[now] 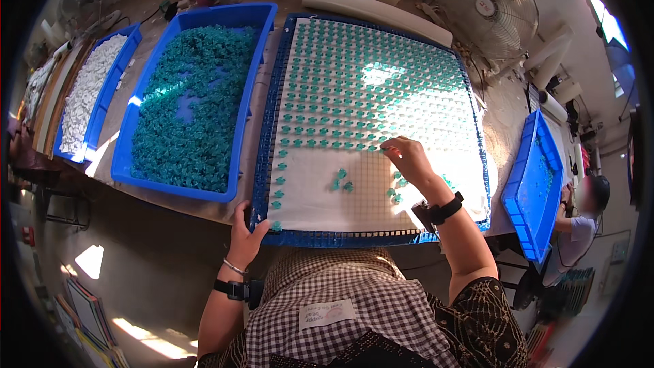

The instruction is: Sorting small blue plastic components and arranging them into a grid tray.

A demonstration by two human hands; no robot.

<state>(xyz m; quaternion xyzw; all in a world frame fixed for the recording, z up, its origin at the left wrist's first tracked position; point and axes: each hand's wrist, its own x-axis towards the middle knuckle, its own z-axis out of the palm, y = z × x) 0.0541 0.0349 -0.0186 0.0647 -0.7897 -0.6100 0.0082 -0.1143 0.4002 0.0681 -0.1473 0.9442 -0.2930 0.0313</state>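
A white sheet with a faint grid [306,197] lies on a blue openwork board [262,157] in front of me. Rows of small teal pieces [327,82], too small to tell their kind, cover its far part, and a single column runs down the left side. My right hand [409,160] is pinched at the nearest row, fingertips on a small teal piece [383,148]. A few loose teal pieces [342,181] lie in the bare part of the sheet. My left hand [246,233] rests at the board's near left corner, thumb and fingers apart, beside a teal piece [276,225].
Left of the board stands a blue tray [238,157] heaped with teal pieces, then another blue tray [95,143] of white pieces. A third blue tray [521,191] is at right, near a seated person [579,232]. Behind are a white roll [375,12] and a fan [484,7].
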